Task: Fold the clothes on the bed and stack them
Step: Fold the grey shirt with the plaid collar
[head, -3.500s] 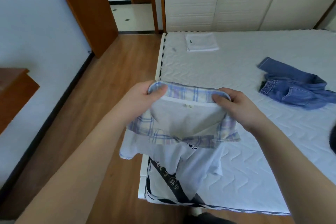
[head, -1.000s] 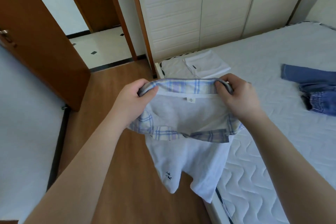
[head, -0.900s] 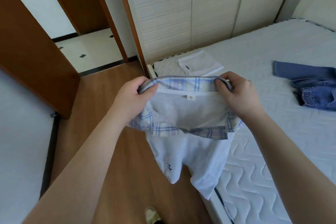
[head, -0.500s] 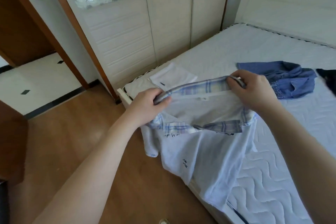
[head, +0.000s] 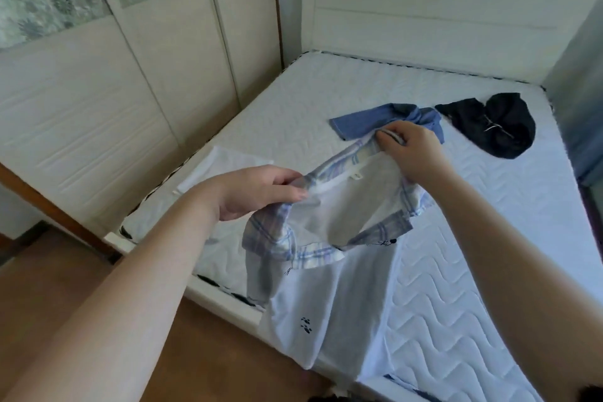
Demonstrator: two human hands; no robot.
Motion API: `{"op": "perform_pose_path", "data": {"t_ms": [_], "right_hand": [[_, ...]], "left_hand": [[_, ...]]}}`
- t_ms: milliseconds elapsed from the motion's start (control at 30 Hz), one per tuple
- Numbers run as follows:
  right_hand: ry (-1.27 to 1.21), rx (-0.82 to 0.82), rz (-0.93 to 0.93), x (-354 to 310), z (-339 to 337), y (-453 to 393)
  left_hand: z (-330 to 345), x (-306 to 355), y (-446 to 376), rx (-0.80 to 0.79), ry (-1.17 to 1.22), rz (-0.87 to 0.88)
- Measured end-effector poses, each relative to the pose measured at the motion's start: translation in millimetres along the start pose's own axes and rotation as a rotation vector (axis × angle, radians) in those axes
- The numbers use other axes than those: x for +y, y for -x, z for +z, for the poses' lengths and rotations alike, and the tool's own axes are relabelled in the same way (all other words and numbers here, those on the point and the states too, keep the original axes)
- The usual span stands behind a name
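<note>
A pale white shirt with a blue plaid collar [head: 329, 300] hangs from both my hands over the corner of the bed [head: 456, 271], its lower part draped on the mattress edge. My left hand [head: 257, 192] pinches the left side of the collar. My right hand [head: 411, 150] grips the right side, further out over the mattress. A folded white garment [head: 222, 166] lies flat near the bed's left edge. Blue jeans [head: 385, 121] lie crumpled behind my right hand, partly hidden by it. A dark navy garment [head: 496, 124] lies bunched further right.
A white wardrobe with sliding doors [head: 130, 75] runs along the left side of the bed. The white headboard [head: 440, 19] stands at the far end. Wooden floor [head: 81, 303] shows at lower left.
My view has swung right, away from the doorway and onto the bed. The shirt has moved with both hands from over the floor to above the mattress corner, and its hem now rests on the bed.
</note>
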State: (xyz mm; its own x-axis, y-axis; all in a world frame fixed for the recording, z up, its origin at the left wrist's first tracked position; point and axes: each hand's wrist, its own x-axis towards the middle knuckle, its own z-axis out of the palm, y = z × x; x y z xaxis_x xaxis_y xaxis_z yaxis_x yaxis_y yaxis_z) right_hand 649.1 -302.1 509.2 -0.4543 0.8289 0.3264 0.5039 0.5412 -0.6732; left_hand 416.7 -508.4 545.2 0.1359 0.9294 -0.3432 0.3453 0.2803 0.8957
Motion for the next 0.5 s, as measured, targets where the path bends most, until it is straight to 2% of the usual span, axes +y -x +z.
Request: {"op": "perform_pose_path", "data": {"t_ms": [67,133,300,500], "right_hand": [[-0.019,0.003,0.028,1,8,-18],[-0.063,0.020,0.064,-1,18,-35],[-0.158,0.061,0.098,-26,38,-78],[-0.297,0.129,0.246,-33,65,-102]], "left_hand": [[-12,2,-19,0.009,-0.036,0.016],[-25,4,-33,0.101,0.008,0.038],[-62,5,-63,0.361,0.272,0.137],[-91,1,-94,0.365,0.381,0.255]]}}
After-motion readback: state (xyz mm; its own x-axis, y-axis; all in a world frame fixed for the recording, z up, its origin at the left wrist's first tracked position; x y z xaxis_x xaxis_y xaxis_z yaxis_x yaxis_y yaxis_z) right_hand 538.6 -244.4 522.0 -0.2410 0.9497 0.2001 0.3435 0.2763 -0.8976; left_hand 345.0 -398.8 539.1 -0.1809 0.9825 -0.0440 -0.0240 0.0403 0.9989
